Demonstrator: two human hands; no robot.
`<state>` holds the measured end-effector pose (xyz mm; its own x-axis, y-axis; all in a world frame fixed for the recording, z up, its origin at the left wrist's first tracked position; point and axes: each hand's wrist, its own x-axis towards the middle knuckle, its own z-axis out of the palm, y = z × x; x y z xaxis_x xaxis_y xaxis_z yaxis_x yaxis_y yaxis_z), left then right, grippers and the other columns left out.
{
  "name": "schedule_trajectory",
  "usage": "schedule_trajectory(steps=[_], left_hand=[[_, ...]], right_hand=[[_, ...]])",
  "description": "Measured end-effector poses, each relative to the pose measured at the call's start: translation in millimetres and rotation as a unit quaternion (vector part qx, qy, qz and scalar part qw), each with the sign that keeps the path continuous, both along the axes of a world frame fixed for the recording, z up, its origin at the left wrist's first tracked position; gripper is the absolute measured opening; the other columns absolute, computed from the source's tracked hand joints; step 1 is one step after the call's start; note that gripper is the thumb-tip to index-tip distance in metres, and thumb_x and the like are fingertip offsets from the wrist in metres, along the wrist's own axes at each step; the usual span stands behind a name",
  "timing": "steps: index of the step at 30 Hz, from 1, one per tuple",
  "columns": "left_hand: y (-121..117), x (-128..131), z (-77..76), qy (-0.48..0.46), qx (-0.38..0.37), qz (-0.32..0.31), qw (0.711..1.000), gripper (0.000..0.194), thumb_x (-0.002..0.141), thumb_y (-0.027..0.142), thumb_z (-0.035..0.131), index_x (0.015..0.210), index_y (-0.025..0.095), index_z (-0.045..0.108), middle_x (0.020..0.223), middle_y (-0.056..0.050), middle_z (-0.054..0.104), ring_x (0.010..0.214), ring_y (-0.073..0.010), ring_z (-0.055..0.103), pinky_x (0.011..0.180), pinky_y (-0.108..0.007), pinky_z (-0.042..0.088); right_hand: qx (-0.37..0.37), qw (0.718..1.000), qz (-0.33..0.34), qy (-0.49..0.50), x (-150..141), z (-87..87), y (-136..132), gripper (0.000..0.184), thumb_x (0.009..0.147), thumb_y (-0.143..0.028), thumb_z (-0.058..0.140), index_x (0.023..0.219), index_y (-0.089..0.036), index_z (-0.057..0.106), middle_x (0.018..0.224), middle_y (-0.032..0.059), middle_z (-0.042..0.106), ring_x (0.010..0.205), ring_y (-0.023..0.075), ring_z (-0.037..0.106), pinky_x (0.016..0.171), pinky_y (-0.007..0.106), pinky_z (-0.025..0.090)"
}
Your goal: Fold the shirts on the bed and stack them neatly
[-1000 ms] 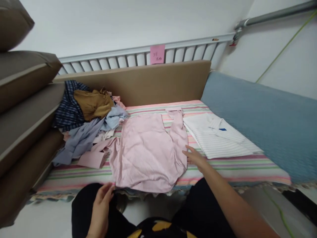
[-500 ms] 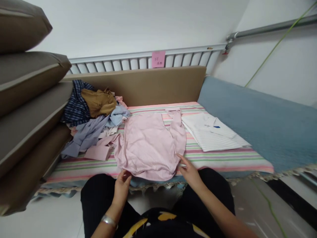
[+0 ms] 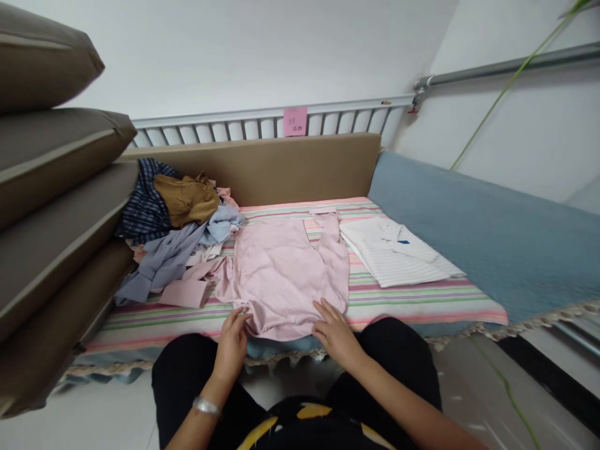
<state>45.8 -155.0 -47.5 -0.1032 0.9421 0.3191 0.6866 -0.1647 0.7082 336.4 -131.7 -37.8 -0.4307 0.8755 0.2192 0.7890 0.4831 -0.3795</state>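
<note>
A pink long-sleeved shirt (image 3: pixel 276 275) with fine stripes lies spread on the striped bed sheet, its sleeves out to the sides and its lower end towards me. My right hand (image 3: pixel 336 332) rests on the shirt's near right corner, open, fingers apart and lying on the cloth. At the near left corner, my left hand (image 3: pixel 231 340) touches the shirt's edge with its fingers slightly bent and apart. To the right is a folded white striped shirt (image 3: pixel 407 259) with a small dark blue patch.
A heap of crumpled clothes (image 3: pixel 182 219) lies on the left, beside a stack of brown cushions (image 3: pixel 65 219). Behind the striped sheet (image 3: pixel 403 300) stands a brown padded board (image 3: pixel 281 169), with a pink note (image 3: pixel 295 122) on the radiator above. A blue cover (image 3: pixel 492 225) lies at the right.
My right hand has moved left from the shirt's side edge onto its near right part, fingers now laid on the cloth. My left hand has shifted slightly at the near left corner.
</note>
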Motion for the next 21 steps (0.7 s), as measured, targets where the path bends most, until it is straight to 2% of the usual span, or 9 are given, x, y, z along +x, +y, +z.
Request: schedule_trajectory(steps=[2, 5, 8, 11, 14, 16, 18, 21], left_hand=[[-13.3, 3.2, 2.7, 0.026, 0.022, -0.02, 0.999, 0.03, 0.082, 0.016, 0.04, 0.103, 0.023, 0.061, 0.115, -0.008, 0.058, 0.113, -0.0206, 0.051, 0.101, -0.041, 0.04], [-21.3, 12.6, 5.8, 0.054, 0.004, -0.065, 0.996, 0.026, 0.082, 0.028, 0.05, 0.106, 0.024, 0.06, 0.107, -0.007, 0.062, 0.104, -0.0227, 0.054, 0.095, -0.042, 0.043], [-9.5, 20.0, 10.9, 0.061, -0.049, -0.084, 0.993, 0.02, 0.079, 0.032, 0.053, 0.091, 0.022, 0.065, 0.093, -0.007, 0.064, 0.093, -0.0242, 0.056, 0.088, -0.042, 0.044], [13.0, 16.5, 17.5, -0.002, -0.124, -0.11, 0.986, 0.019, 0.078, 0.033, 0.051, 0.07, 0.019, 0.062, 0.075, -0.005, 0.062, 0.077, -0.0201, 0.057, 0.076, -0.035, 0.045], [33.8, 5.2, 21.5, -0.041, -0.177, -0.124, 0.976, 0.021, 0.078, 0.034, 0.048, 0.068, 0.018, 0.057, 0.059, 0.001, 0.057, 0.057, -0.0149, 0.053, 0.057, -0.027, 0.043], [42.5, -1.0, 22.4, -0.028, -0.194, -0.127, 0.972, 0.019, 0.076, 0.032, 0.048, 0.065, 0.018, 0.056, 0.052, 0.003, 0.054, 0.05, -0.0135, 0.05, 0.051, -0.025, 0.039], [44.8, -2.4, 22.8, -0.005, -0.196, -0.121, 0.973, 0.014, 0.072, 0.027, 0.051, 0.063, 0.018, 0.057, 0.053, 0.002, 0.056, 0.051, -0.0137, 0.051, 0.053, -0.026, 0.039], [34.4, 7.4, 23.1, 0.033, -0.16, -0.073, 0.984, 0.013, 0.075, 0.023, 0.048, 0.074, 0.019, 0.06, 0.07, -0.003, 0.062, 0.069, -0.0178, 0.057, 0.068, -0.031, 0.042]], right_hand=[[-0.028, 0.999, 0.01, 0.03, 2.9, 12.1, 9.5, 0.014, 0.084, -0.019, 0.053, 0.078, -0.018, 0.065, 0.138, 0.0105, 0.045, 0.135, 0.0264, 0.028, 0.105, 0.049, 0.029], [-0.043, 0.995, 0.039, 0.078, 3.9, 33.4, 20.4, 0.013, 0.084, -0.021, 0.052, 0.079, -0.02, 0.064, 0.128, 0.0085, 0.055, 0.131, 0.0237, 0.035, 0.104, 0.045, 0.031], [-0.065, 0.989, 0.068, 0.114, 1.5, 51.8, 31.3, 0.014, 0.085, -0.022, 0.051, 0.077, -0.021, 0.063, 0.104, 0.0052, 0.067, 0.117, 0.0223, 0.049, 0.1, 0.041, 0.034], [-0.13, 0.98, 0.061, 0.138, -1.7, 62.8, 46.6, 0.017, 0.085, -0.024, 0.048, 0.077, -0.02, 0.062, 0.08, 0.0016, 0.067, 0.087, 0.0181, 0.06, 0.082, 0.03, 0.044], [-0.205, 0.97, 0.033, 0.127, -5.7, 63.9, 65.9, 0.018, 0.083, -0.027, 0.05, 0.082, -0.017, 0.064, 0.073, -0.0004, 0.065, 0.069, 0.0137, 0.058, 0.063, 0.023, 0.043], [-0.223, 0.969, 0.024, 0.107, -9.3, 59.2, 77.2, 0.015, 0.08, -0.026, 0.053, 0.081, -0.017, 0.066, 0.071, -0.0011, 0.065, 0.067, 0.0129, 0.057, 0.061, 0.021, 0.041], [-0.22, 0.971, 0.016, 0.091, -12.8, 51.1, 84.0, 0.012, 0.075, -0.022, 0.058, 0.079, -0.018, 0.068, 0.069, -0.0015, 0.065, 0.066, 0.0129, 0.057, 0.06, 0.021, 0.04], [-0.209, 0.975, -0.004, 0.071, -14.9, 36.7, 84.6, 0.015, 0.072, -0.019, 0.06, 0.083, -0.022, 0.07, 0.067, -0.0021, 0.065, 0.064, 0.0131, 0.056, 0.06, 0.021, 0.039]])
